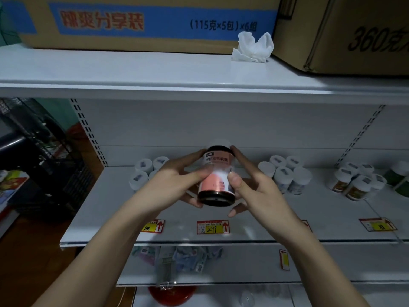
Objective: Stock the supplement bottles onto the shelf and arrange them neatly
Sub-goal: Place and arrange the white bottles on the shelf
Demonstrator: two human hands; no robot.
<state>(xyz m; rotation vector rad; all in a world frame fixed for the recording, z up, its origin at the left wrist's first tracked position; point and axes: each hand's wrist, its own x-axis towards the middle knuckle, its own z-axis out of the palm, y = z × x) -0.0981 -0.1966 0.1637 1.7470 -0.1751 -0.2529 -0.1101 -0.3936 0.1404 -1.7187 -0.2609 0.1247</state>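
At far left, outside the shelving unit, a dark wire rack [44,151] stands in shadow. On the top shelf [132,69] rests a cardboard carton with a blue band [143,21], then a crumpled white tissue [253,47], then a second brown carton [354,34] at far right. On the middle shelf [265,218], a cluster of white-capped bottles [143,171] stands at the left rear, partly hidden behind the left hand [177,185]. Both hands are raised above the middle shelf and together hold one supplement bottle [218,176] with a pink-and-white label, dark body and pale cap; it is tilted, its dark base toward the camera and its cap toward the back panel, clear of the shelf surface. The left hand's fingers curl around the bottle's left side, the thumb across the label. The right hand [254,187] grips the right side, its thumb pressed on the label and its fingertips reaching the cap end. Further right stands a second group of white-capped bottles [285,173], and near the right edge a third group with brown labels [358,180], beside green containers [398,176]. Along the shelf's front lie price tags, one reading 299 [213,227] directly below the held bottle. On the lower shelf lie packets [177,258], too blurred to identify.
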